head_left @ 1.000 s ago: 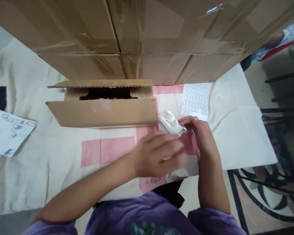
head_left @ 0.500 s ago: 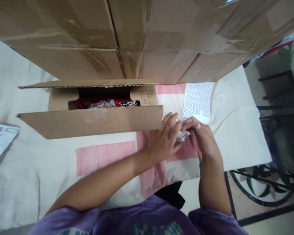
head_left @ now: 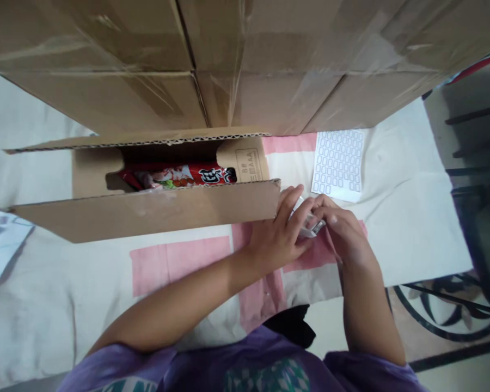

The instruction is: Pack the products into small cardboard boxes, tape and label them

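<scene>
My left hand [head_left: 280, 237] lies over a white tape dispenser [head_left: 309, 227] on the cloth, fingers wrapped across its top, so most of it is hidden. My right hand [head_left: 343, 231] pinches at the dispenser's right end, fingers closed together. Both hands sit just right of an open cardboard box [head_left: 147, 204] whose flaps stand apart. Red snack packets [head_left: 175, 175] show inside it.
Large taped cartons [head_left: 228, 60] fill the back. A white sticker sheet [head_left: 338, 163] lies right of the box. A printed paper [head_left: 0, 245] is at the left edge. The cream and pink cloth [head_left: 175, 258] covers the table; dark metal furniture [head_left: 473, 218] stands to the right.
My left hand moved up from in front of the dispenser and settled on top of it. The view shifted, showing more of the box's inside and the red packets.
</scene>
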The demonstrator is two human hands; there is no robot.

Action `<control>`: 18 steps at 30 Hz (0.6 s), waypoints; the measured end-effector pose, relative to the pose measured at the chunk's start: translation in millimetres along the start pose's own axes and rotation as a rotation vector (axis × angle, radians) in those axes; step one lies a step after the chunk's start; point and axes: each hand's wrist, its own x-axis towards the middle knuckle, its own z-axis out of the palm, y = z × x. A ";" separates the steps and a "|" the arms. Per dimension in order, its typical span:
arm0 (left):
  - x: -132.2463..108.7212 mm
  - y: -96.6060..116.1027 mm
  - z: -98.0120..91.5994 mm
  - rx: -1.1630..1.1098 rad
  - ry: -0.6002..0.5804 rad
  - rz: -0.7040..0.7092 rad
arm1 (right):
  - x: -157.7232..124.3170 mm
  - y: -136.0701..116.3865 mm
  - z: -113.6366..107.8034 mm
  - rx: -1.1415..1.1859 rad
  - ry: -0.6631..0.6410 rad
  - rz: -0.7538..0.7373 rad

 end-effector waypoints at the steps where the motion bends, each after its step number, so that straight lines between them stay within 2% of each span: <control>1: -1.0 -0.7 2.0 -0.004 0.021 0.001 | -0.3 0.1 0.7 0.031 0.003 -0.013; 6: -2.6 -3.4 8.9 -0.014 0.107 0.021 | -2.5 -3.4 6.6 0.099 0.102 -0.084; 10: -2.3 -3.7 9.6 -0.014 0.098 0.020 | -7.3 -11.2 0.0 0.180 0.367 -0.266; 12: -2.5 -3.6 9.6 -0.020 0.072 0.009 | -9.7 -13.9 -8.0 0.163 0.453 -0.316; 14: -2.5 -3.7 9.8 -0.022 0.065 -0.006 | -11.6 -14.6 -16.1 0.150 0.463 -0.314; 18: -0.5 -4.1 10.0 -0.009 0.103 0.011 | -13.1 -13.0 -21.6 0.029 0.377 -0.241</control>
